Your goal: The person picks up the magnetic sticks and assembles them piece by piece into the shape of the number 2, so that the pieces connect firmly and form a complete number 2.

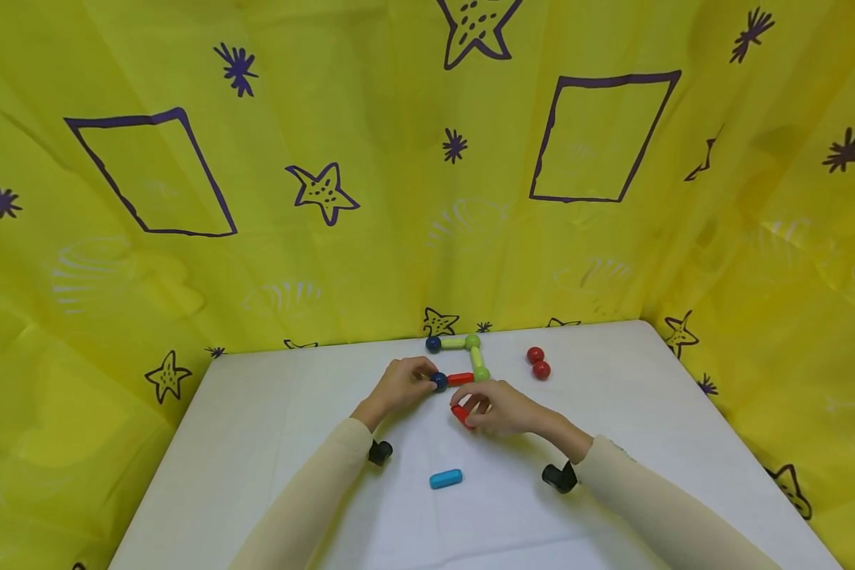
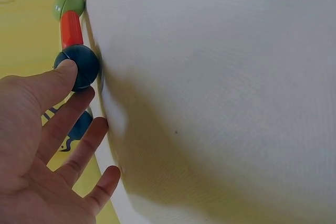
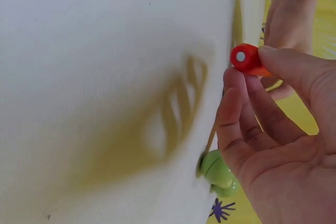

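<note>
My left hand [image 1: 401, 383] pinches a dark blue ball [image 2: 79, 66] between thumb and index finger, its other fingers spread. That ball joins a red rod [image 1: 460, 379], which leads to a light green ball [image 1: 480, 374]. From there a green rod [image 1: 476, 358], a second green ball [image 1: 473, 341] and another green rod [image 1: 453, 343] run on to a far dark blue ball [image 1: 433, 344]. My right hand [image 1: 504, 408] holds a loose red rod [image 3: 252, 60] by thumb and fingertips, just in front of the chain. A pale round spot marks the rod's end.
Two red balls [image 1: 537, 362] lie together to the right of the chain. Nearer me, a blue rod [image 1: 446, 479] rests on the white tabletop [image 1: 271, 443]. A yellow patterned curtain [image 1: 385, 261] stands behind the table and along both sides.
</note>
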### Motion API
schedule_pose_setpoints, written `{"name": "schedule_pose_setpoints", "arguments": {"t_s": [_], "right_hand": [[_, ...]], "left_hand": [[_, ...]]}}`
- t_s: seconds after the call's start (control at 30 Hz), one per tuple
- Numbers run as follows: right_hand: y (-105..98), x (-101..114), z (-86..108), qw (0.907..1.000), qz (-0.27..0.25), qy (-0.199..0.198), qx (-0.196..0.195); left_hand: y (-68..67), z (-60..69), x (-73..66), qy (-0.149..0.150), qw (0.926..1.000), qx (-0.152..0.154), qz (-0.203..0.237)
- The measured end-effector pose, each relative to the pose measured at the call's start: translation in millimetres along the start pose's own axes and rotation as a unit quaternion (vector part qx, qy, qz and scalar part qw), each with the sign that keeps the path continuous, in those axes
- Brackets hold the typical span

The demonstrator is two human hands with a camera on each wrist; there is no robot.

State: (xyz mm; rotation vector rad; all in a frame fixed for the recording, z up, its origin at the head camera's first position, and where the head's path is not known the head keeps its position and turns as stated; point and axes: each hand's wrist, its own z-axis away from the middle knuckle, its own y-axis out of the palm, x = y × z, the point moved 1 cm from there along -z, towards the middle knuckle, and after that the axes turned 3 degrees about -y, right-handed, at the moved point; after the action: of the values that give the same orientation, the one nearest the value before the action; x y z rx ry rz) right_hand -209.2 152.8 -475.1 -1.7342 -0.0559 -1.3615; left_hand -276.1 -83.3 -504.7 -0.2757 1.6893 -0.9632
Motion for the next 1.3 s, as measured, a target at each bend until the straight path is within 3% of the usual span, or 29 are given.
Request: {"name": "schedule_pose_setpoints", "arguments": {"t_s": [0.23,0.77,1.03,1.3], "right_hand": [[-7.0,-7.3,3.5,0.9988,-0.012,0.014,-0.045],[0.3,-15.9,0.6,0.9953,-0.038,0.041,-0.079],[10.0,-20.6,-10.6,0.9872,-0.097,0.070,-0.106],[18.3,-19.4,-22.2,0.9785,-0.130,0.093,-0.130]], "left_hand": [[0.8,-0.2,0.7,-0.002,1.0000,-0.002,-0.004],[0.3,2.0,0.2,-0.003,1.0000,-0.002,0.006],[1.8,-0.6,4.1,0.022,0.9997,-0.013,-0.006],[1.4,-1.0,5.1,0.026,0.9996,-0.012,-0.008]]}}
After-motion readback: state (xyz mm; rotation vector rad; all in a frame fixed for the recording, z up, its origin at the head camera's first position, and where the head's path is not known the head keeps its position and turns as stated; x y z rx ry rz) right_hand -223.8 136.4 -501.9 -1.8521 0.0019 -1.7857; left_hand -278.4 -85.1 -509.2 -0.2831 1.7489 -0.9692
